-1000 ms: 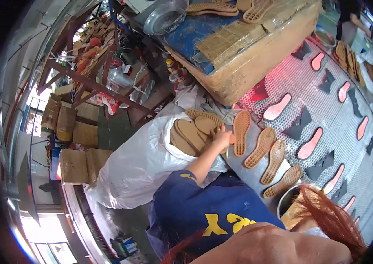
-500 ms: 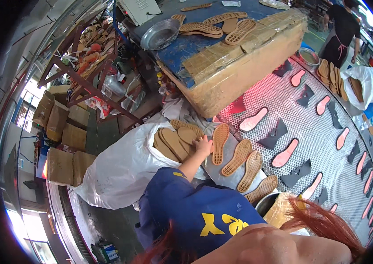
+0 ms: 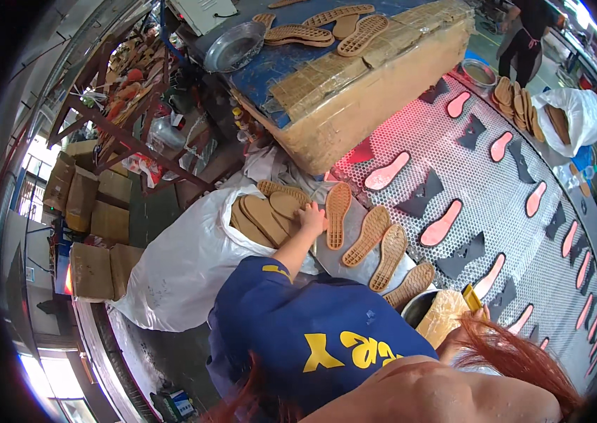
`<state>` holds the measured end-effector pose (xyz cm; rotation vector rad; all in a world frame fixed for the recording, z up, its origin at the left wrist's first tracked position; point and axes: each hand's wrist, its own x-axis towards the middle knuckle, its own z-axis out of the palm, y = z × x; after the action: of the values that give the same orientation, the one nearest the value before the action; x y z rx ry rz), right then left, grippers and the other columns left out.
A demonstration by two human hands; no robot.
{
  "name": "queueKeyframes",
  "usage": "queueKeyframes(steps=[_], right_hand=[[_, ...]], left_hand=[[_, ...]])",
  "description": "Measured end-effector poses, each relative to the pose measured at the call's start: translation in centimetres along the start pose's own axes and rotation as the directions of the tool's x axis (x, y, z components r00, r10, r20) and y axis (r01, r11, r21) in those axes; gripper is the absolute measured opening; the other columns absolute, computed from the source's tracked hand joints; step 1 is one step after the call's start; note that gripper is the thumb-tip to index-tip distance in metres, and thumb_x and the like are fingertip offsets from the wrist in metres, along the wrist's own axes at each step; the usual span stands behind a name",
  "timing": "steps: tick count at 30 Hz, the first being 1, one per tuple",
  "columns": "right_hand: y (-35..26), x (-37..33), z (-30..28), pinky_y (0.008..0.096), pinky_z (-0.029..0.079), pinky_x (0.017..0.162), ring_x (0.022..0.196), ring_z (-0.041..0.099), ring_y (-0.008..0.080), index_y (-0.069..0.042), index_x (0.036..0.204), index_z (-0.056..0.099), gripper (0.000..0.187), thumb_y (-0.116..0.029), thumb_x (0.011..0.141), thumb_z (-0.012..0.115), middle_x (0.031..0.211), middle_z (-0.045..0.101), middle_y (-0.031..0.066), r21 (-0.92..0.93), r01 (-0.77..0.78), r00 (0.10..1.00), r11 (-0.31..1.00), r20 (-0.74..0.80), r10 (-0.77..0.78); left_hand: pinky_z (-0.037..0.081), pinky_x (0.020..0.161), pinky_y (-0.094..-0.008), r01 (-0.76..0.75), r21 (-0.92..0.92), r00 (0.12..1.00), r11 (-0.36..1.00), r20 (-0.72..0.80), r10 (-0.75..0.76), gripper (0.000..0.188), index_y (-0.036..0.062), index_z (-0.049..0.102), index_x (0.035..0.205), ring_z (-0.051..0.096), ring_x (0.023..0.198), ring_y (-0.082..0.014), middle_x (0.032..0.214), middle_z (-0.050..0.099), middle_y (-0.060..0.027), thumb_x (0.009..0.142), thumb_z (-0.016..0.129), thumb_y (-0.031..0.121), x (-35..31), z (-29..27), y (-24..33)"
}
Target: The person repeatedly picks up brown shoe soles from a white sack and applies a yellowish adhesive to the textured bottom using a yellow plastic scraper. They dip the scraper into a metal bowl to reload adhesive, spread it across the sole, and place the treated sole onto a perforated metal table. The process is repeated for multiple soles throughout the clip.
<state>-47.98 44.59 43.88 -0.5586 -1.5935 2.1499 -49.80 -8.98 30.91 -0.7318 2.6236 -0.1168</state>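
My left hand [image 3: 312, 218] reaches to the mouth of a white sack [image 3: 178, 264] and closes its bent fingers on the edge of a tan shoe sole [image 3: 285, 206] lying among several others. Just right of that hand, a row of soles with gridded faces begins with an upright sole [image 3: 338, 215] on a grey surface. Low on the right, my right hand [image 3: 480, 315] is partly covered by red hair. It grips a flat yellow tool [image 3: 471, 296] whose lower part is hidden, above a metal bowl [image 3: 419, 308] and a tape-wrapped block [image 3: 442, 317].
A perforated metal conveyor [image 3: 481, 204] carries pink insoles and dark cut pieces. Ahead stands a blue table with a cardboard-covered edge [image 3: 376, 106], a metal basin [image 3: 233, 51] and more soles. Cardboard boxes [image 3: 94, 271] are at left. Another person [image 3: 524, 42] stands far right.
The whole view has shifted, so things sit a little further left and up. My right hand and the yellow tool have come into clearer view. My left hand stays on the soles.
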Motion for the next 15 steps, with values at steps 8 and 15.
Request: queueKeyframes(steps=[8, 15], right_hand=[[-1.7, -0.6, 1.0, 0.0218, 0.042, 0.058, 0.064, 0.051, 0.0082, 0.000, 0.111, 0.059, 0.021, -0.013, 0.095, 0.058, 0.087, 0.062, 0.0053, -0.021, 0.003, 0.999, 1.000, -0.050, -0.004], [-2.0, 1.6, 0.6, 0.0219, 0.042, 0.058, 0.063, 0.050, 0.0086, 0.000, 0.111, 0.059, 0.021, -0.014, 0.095, 0.059, 0.087, 0.061, 0.0052, -0.033, 0.009, 0.998, 0.999, 0.055, -0.007]], left_hand=[[0.049, 0.087, -0.0389, -0.369, -0.538, 0.838, 0.758, 0.160, 0.522, 0.059, -0.0029, 0.057, 0.120, 0.063, 0.103, -0.0296, 0.114, 0.065, -0.0207, 0.074, 0.078, 0.029, -4.5, -19.2, 3.6], [0.042, 0.101, -0.0400, -0.955, -0.034, 0.134, 0.293, -0.934, 0.331, 0.076, -0.0012, 0.039, 0.136, 0.047, 0.126, -0.0297, 0.135, 0.047, -0.0221, 0.077, 0.078, 0.026, -25.8, -44.2, 0.2]])
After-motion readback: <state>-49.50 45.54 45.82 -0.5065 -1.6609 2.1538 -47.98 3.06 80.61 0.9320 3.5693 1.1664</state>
